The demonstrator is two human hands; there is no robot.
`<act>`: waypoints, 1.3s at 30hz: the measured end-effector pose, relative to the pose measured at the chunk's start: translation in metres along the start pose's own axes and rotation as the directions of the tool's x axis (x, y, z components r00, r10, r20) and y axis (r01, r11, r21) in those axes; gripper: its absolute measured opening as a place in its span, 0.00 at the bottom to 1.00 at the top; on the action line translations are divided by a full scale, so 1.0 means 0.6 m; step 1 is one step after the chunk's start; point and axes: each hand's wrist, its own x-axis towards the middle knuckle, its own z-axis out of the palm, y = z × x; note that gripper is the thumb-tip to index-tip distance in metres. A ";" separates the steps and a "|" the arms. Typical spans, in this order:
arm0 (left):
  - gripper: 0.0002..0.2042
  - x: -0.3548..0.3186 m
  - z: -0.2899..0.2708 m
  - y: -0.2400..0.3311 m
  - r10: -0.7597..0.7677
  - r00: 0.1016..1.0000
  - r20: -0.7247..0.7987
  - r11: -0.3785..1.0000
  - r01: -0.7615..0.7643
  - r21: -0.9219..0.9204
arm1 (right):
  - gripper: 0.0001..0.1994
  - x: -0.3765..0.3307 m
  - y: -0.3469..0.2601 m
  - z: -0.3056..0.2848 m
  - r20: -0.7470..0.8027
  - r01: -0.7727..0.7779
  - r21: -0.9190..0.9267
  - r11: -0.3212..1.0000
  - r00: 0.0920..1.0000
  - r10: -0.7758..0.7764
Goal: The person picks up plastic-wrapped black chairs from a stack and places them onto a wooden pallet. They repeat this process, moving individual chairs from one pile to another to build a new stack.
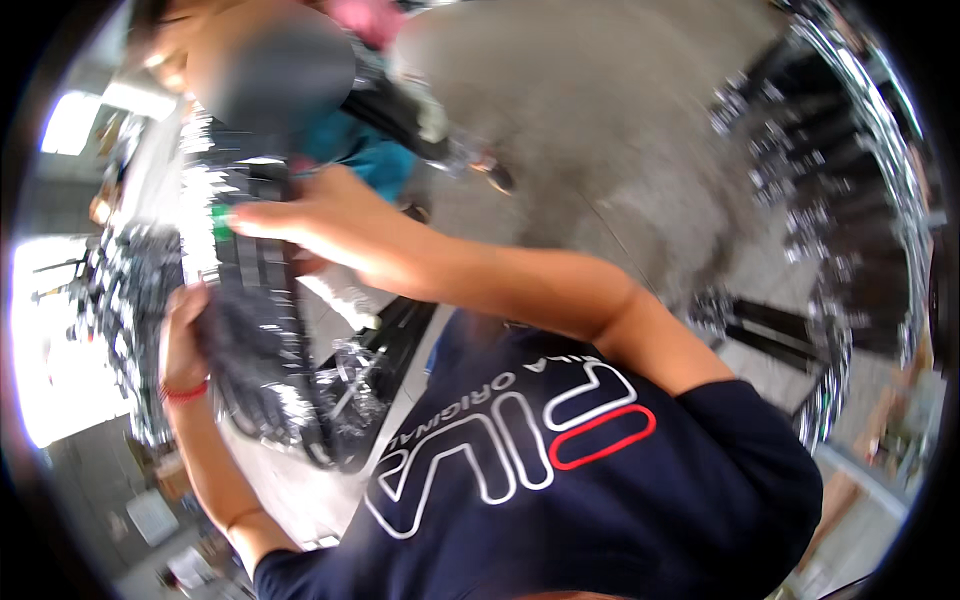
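A long black bundle in shiny clear plastic wrap (255,350) lies before me on the left, blurred by motion. My left hand (184,335), with a red bracelet at the wrist, grips its left edge near the middle. Farther up, my right hand (325,222) reaches across from the right and holds the same bundle. One outstretched digit presses by a small green patch (221,223) on the wrap; I cannot tell whether that is tape or a label. The other right fingers are partly hidden at the bundle's side.
Another person in teal clothing (370,155) is close by at the bundle's far end. Several black plastic-wrapped pieces (830,190) are lined up at the right. More wrapped bundles (135,310) stand at the left by a bright opening. Grey concrete floor (600,110) stretches between.
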 end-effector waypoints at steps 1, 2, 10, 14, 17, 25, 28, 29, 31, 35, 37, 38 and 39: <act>0.11 0.028 -0.015 0.022 -0.066 0.993 0.098 0.996 0.072 -0.058 | 0.13 0.025 -0.008 0.005 -0.017 0.083 -0.001 0.997 0.996 -0.083; 0.18 0.050 0.005 0.043 0.012 0.999 0.042 0.996 -0.008 -0.089 | 0.11 0.053 -0.021 -0.001 -0.048 0.184 -0.020 0.983 0.982 -0.185; 0.24 0.076 0.080 0.085 0.501 0.862 0.085 0.854 -0.507 0.116 | 0.09 -0.071 0.037 -0.144 -0.200 0.403 -0.345 0.848 0.851 -0.486; 0.22 0.135 0.141 -0.060 0.712 0.690 0.130 0.672 -0.723 0.162 | 0.09 -0.277 0.269 -0.281 -0.535 0.092 -0.668 0.738 0.631 -0.562; 0.22 0.181 0.265 -0.209 0.241 0.826 0.510 0.970 -0.208 -0.121 | 0.11 -0.454 0.376 -0.216 -0.932 0.120 -0.292 0.949 0.188 -0.311; 0.17 -0.172 0.560 -0.248 -0.317 -0.271 0.909 0.862 -0.482 0.157 | 0.17 -0.761 0.473 -0.092 -0.890 0.580 -0.335 0.743 -0.453 -0.049; 0.22 -0.294 0.669 -0.309 -0.408 -0.538 0.737 0.913 -0.222 0.343 | 0.23 -0.882 0.501 -0.105 -0.820 0.671 -0.513 0.535 -0.567 -0.076; 0.25 -0.342 0.703 -0.337 -0.398 -0.656 0.641 0.877 -0.066 0.476 | 0.25 -0.921 0.503 -0.119 -0.809 0.693 -0.550 0.466 -0.580 -0.093; 0.30 -0.430 0.744 -0.413 -0.346 -0.778 0.524 0.706 0.152 0.692 | 0.31 -0.987 0.480 -0.142 -0.853 0.801 -0.499 0.330 -0.521 -0.027; 0.26 -0.550 0.796 -0.536 -0.209 -0.716 0.666 0.431 0.544 0.720 | 0.29 -1.129 0.468 -0.206 -0.886 0.877 -0.462 0.130 -0.463 -0.024; 0.23 -0.567 0.810 -0.573 -0.149 -0.602 0.784 0.267 0.739 0.618 | 0.25 -1.159 0.463 -0.228 -0.883 0.887 -0.461 0.023 -0.456 -0.112; 0.23 -0.569 0.814 -0.572 -0.185 -0.505 0.843 0.352 0.767 0.536 | 0.25 -1.161 0.441 -0.224 -0.837 0.883 -0.469 -0.015 -0.449 -0.313; 0.22 -0.569 0.823 -0.568 -0.217 -0.405 0.888 0.430 0.777 0.460 | 0.26 -1.167 0.442 -0.229 -0.837 0.900 -0.434 -0.049 -0.423 -0.347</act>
